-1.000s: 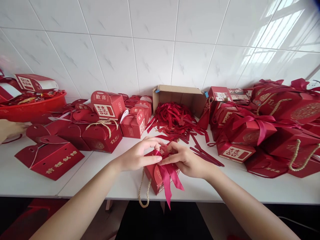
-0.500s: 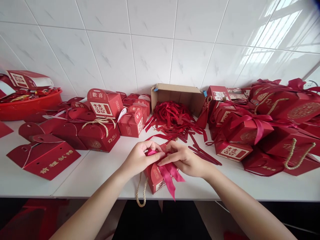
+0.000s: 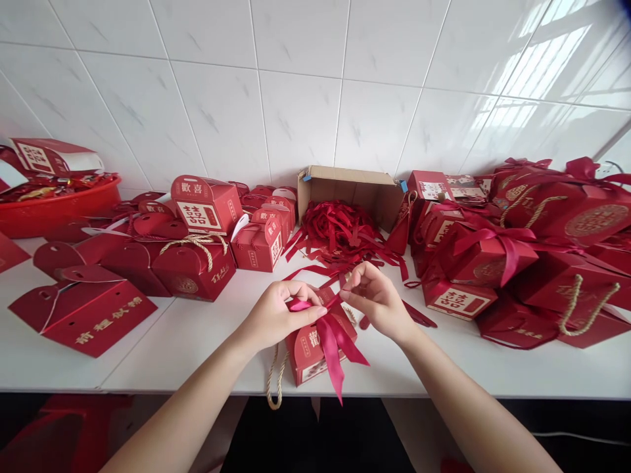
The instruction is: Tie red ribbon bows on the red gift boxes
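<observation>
A small red gift box (image 3: 302, 358) with gold print sits near the table's front edge. Pink-red ribbon (image 3: 334, 351) is gathered on its top, and two tails drape over the front. Thumb and fingers of my left hand (image 3: 280, 315) pinch the ribbon at the top of the box. My right hand (image 3: 379, 303), at the box's upper right, has its fingertips closed on another part of the ribbon. A cream rope handle (image 3: 275, 387) hangs from the box's left side past the table edge. Fingers partly hide the knot.
Ahead, an open cardboard carton (image 3: 352, 176) spills red ribbons (image 3: 345, 230). Red boxes (image 3: 197, 266) line the left; beribboned boxes (image 3: 488, 259) are stacked on the right. A red basin (image 3: 59, 213) of wrapped sweets stands far left. White tiled wall (image 3: 300, 112) rises behind the table (image 3: 197, 355).
My right hand has drawn away to the right and slightly up from my left hand, pulling ribbon outward. My left hand still pinches at the box top. More of the box shows now.
</observation>
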The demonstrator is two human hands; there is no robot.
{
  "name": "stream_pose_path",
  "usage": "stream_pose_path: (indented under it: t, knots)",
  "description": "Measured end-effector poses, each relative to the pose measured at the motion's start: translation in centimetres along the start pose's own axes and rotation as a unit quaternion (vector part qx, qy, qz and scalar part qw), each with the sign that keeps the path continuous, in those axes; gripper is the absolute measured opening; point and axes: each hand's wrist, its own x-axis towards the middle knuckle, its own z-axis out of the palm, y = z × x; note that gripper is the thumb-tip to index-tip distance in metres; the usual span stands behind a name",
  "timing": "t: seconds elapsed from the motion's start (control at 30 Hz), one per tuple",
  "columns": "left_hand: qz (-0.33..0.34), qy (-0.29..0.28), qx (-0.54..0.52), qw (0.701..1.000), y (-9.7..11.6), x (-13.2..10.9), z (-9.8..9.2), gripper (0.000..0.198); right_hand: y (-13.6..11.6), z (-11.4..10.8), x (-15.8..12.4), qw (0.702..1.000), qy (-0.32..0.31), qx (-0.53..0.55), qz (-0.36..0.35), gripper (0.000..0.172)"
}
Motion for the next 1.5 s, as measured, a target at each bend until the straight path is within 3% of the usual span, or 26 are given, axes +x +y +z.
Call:
stream_pose_path:
  t: [0.13,0.3,0.4,0.6,0.9,1.23,1.5]
  knots:
    - [-0.012,-0.006,0.02,1.0,-0.3,0.0,-0.1,0.019,0.2,-0.1,-0.1,0.999,0.024,0.023,-0.011,0.025]
    - [-0.027,-0.004,0.029,0.999,-0.3,-0.4,-0.4,0.023,0.0,-0.6,-0.1,0.996,-0.052,-0.053,0.047,0.031]
    - [-0.006,0.004,0.034,0.999,-0.1,-0.6,-0.3,0.024,-0.2,-0.8,-0.1,0.989,-0.08,-0.113,0.055,0.025]
    - [0.005,0.035,0.044,0.998,0.3,-0.7,0.1,0.027,-0.6,-0.1,0.0,0.989,-0.042,-0.137,0.041,0.031]
    - [0.01,0.053,0.048,0.997,0.3,-1.1,0.2,0.031,-1.1,0.6,0.7,0.974,-0.05,-0.223,0.002,0.033]
    - [0.001,0.065,0.032,0.997,-0.2,-0.9,0.8,0.041,-0.1,1.3,0.3,0.968,0.048,-0.241,-0.059,0.037]
    - [0.006,0.049,0.044,0.998,-0.9,-1.0,0.7,0.038,1.1,1.3,0.1,0.967,0.115,-0.223,-0.035,0.038]
